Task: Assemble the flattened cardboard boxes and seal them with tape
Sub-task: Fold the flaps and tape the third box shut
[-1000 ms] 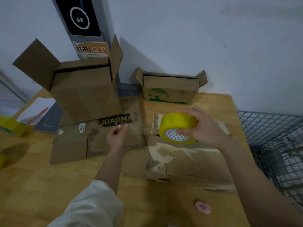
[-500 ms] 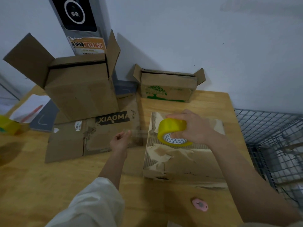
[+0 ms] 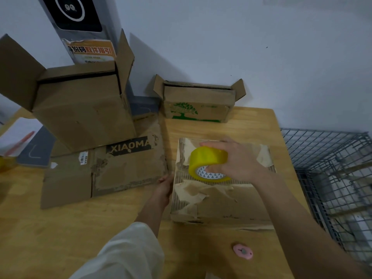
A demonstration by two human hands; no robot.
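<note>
— What are your hands doing at the desk [image 3: 251, 121]?

— My right hand [image 3: 237, 164] is gripping the yellow tape roll [image 3: 207, 161], fingers curled over its top, and pressing it onto the torn cardboard box [image 3: 221, 202] lying in front of me. My left hand [image 3: 165, 187] is resting against that box's left edge; I cannot tell whether its fingers are curling round it.

— And around you?

— A flattened box [image 3: 112, 170] is lying just to the left, with a tall open box [image 3: 84, 109] standing on it. A small open box [image 3: 198, 104] is sitting by the wall, and a pink cutter [image 3: 242, 252] is lying near me.
</note>
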